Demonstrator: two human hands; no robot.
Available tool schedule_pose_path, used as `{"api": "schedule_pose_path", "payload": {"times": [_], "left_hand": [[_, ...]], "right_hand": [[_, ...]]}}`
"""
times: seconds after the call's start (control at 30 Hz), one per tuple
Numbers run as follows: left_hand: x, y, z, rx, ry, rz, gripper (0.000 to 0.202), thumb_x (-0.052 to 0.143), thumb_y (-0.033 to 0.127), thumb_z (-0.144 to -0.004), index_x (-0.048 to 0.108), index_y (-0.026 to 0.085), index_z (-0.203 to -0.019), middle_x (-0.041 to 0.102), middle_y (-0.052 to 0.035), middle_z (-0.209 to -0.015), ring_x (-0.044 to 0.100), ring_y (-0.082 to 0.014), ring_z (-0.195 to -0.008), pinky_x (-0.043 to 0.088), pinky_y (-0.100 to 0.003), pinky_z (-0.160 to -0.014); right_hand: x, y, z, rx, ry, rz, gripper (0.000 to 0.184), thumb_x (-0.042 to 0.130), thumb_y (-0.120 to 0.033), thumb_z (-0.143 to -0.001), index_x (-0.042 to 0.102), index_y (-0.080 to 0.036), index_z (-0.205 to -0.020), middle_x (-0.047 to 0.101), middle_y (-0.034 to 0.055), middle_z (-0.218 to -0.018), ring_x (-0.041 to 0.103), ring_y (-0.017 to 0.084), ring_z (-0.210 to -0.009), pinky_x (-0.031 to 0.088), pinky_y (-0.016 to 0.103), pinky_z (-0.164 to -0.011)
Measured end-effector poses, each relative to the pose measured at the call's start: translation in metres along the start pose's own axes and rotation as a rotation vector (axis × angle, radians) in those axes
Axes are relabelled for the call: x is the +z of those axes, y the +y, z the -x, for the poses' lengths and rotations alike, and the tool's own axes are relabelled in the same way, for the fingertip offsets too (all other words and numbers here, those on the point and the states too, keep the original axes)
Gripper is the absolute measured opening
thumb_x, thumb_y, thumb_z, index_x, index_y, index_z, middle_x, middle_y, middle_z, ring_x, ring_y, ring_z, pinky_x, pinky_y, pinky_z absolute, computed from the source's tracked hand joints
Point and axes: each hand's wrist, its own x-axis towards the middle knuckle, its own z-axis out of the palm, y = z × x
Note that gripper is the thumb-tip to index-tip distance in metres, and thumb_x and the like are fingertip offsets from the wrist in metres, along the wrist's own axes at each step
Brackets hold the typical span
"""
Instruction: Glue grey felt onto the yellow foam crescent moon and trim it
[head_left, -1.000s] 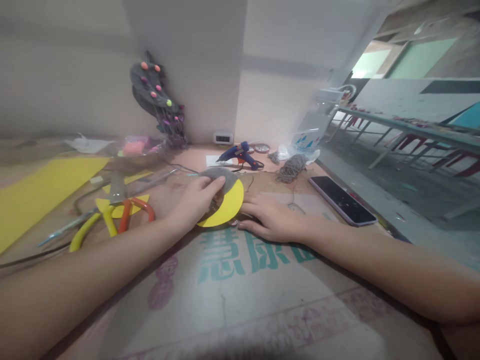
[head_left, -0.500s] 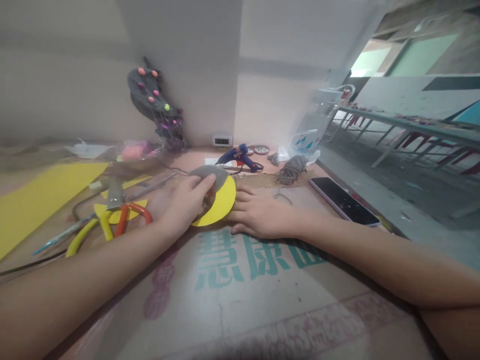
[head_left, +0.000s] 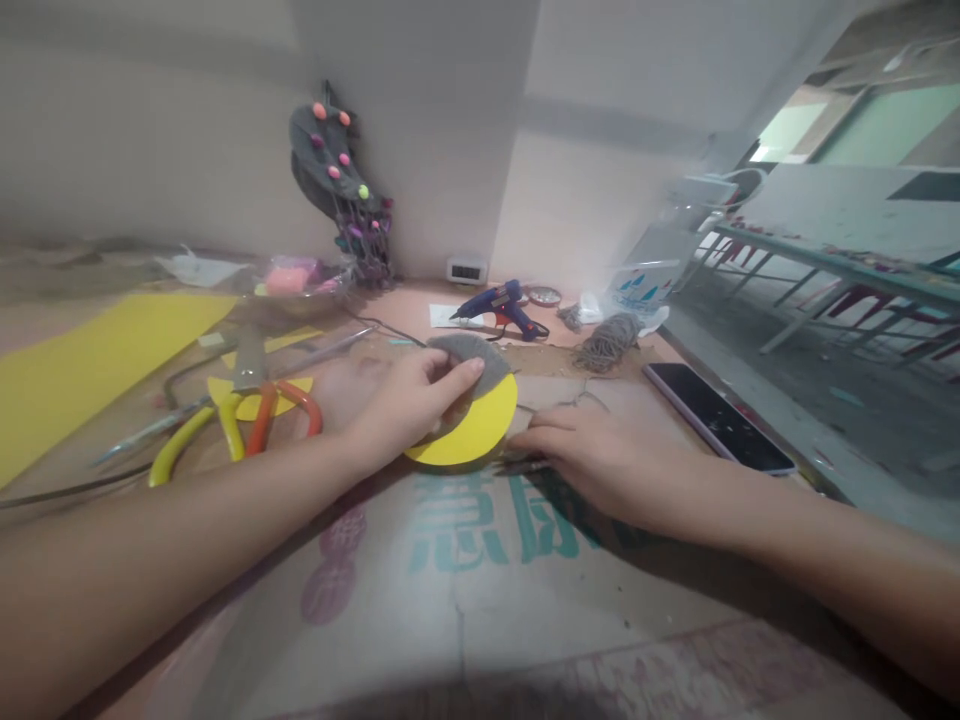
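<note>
My left hand [head_left: 412,405] is closed on a round yellow disc [head_left: 472,430] partly covered with grey coiled string [head_left: 476,358], thumb on top. The disc lies tilted on a cardboard sheet [head_left: 480,580] with teal characters. My right hand [head_left: 592,455] rests on the cardboard just right of the disc, fingers curled toward its edge, pinching something thin that I cannot make out.
Yellow- and orange-handled scissors [head_left: 240,425] lie left on yellow scraps. A blue glue gun [head_left: 499,305], a bundle of twine [head_left: 607,340] and a phone [head_left: 716,415] sit behind and to the right. A large yellow sheet [head_left: 82,370] lies far left. A grey beaded ornament [head_left: 337,175] hangs in the corner.
My right hand has slid back from beside the disc toward me and curled its fingers. The left hand keeps hold of the disc. The view has shifted slightly.
</note>
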Motion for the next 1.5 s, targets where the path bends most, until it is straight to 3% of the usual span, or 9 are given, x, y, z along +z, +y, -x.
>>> {"api": "schedule_pose_path", "payload": {"times": [0.07,0.17,0.33,0.47,0.7,0.97,1.13,1.33,1.5], "left_hand": [[0.000,0.001,0.001,0.024,-0.026,-0.022,0.040,0.059,0.053,-0.082,0.051,0.018,-0.063,0.052,0.0036,-0.049,0.046,-0.0079,-0.039,0.032,-0.019,-0.037],[0.000,0.004,0.004,0.057,-0.066,-0.052,0.039,0.058,0.050,-0.084,0.051,0.018,-0.062,0.052,0.0033,-0.047,0.046,-0.0081,-0.039,0.033,-0.019,-0.037],[0.000,0.010,0.013,0.109,-0.032,-0.108,0.039,0.056,0.052,-0.085,0.053,0.018,-0.065,0.054,0.0034,-0.048,0.049,-0.0087,-0.041,0.034,-0.018,-0.039],[0.000,0.015,0.020,0.137,-0.095,-0.125,0.041,0.057,0.051,-0.084,0.054,0.017,-0.062,0.054,0.0024,-0.048,0.048,-0.0085,-0.043,0.034,-0.018,-0.040],[0.000,0.007,0.009,-0.074,-0.499,0.266,0.039,0.057,0.043,-0.085,0.058,0.015,-0.057,0.054,0.0009,-0.047,0.051,-0.0086,-0.042,0.038,-0.019,-0.043],[0.001,0.005,0.007,-0.123,-0.521,0.337,0.039,0.058,0.040,-0.085,0.058,0.015,-0.055,0.054,0.0012,-0.044,0.051,-0.0075,-0.039,0.037,-0.018,-0.041],[0.002,0.012,0.011,-0.036,-0.367,0.126,0.038,0.055,0.035,-0.086,0.056,0.016,-0.053,0.053,0.0023,-0.044,0.049,-0.0071,-0.040,0.034,-0.018,-0.040],[0.001,0.007,0.015,0.045,-0.306,-0.052,0.042,0.050,0.041,-0.088,0.054,0.016,-0.054,0.053,0.0017,-0.048,0.047,-0.0080,-0.043,0.033,-0.020,-0.042],[0.003,0.006,0.015,0.070,-0.298,-0.092,0.040,0.049,0.042,-0.088,0.054,0.017,-0.057,0.053,0.0012,-0.049,0.046,-0.0089,-0.044,0.032,-0.020,-0.042]], "right_hand": [[0.001,-0.007,0.003,0.006,-0.005,0.016,0.040,0.041,-0.009,-0.089,0.061,-0.026,-0.119,0.066,0.0061,-0.108,0.060,0.021,-0.095,0.046,0.035,-0.083],[0.006,-0.012,0.002,0.055,0.145,-0.092,0.026,0.039,-0.020,-0.094,0.060,-0.020,-0.111,0.066,0.0083,-0.102,0.060,0.021,-0.091,0.047,0.034,-0.079],[0.014,-0.001,-0.009,0.315,0.227,-0.432,0.026,0.061,-0.044,-0.084,0.059,-0.019,-0.088,0.062,0.0017,-0.076,0.054,0.015,-0.065,0.042,0.027,-0.057],[0.015,-0.002,-0.015,0.394,0.249,-0.633,0.017,0.061,-0.037,-0.084,0.061,-0.019,-0.085,0.061,-0.0006,-0.073,0.051,0.012,-0.060,0.040,0.024,-0.053],[0.022,-0.006,-0.015,0.395,0.312,-0.746,0.018,0.059,-0.033,-0.083,0.055,-0.019,-0.072,0.051,-0.0033,-0.064,0.045,0.009,-0.055,0.037,0.023,-0.051],[0.022,-0.003,-0.017,0.379,0.284,-0.713,0.019,0.057,-0.033,-0.084,0.053,-0.019,-0.073,0.049,-0.0039,-0.063,0.042,0.008,-0.053,0.036,0.022,-0.047],[0.018,-0.001,-0.010,0.253,0.256,-0.459,0.019,0.053,-0.035,-0.090,0.055,-0.018,-0.081,0.055,-0.0013,-0.068,0.050,0.011,-0.057,0.042,0.024,-0.052],[0.004,0.005,0.004,-0.075,0.500,0.089,0.027,0.042,-0.036,-0.097,0.052,-0.018,-0.114,0.061,0.0074,-0.091,0.056,0.017,-0.075,0.047,0.031,-0.067],[-0.008,0.008,-0.001,-0.155,0.404,0.339,0.031,0.044,-0.034,-0.097,0.056,-0.021,-0.123,0.064,0.0067,-0.090,0.059,0.019,-0.079,0.044,0.030,-0.066]]}}
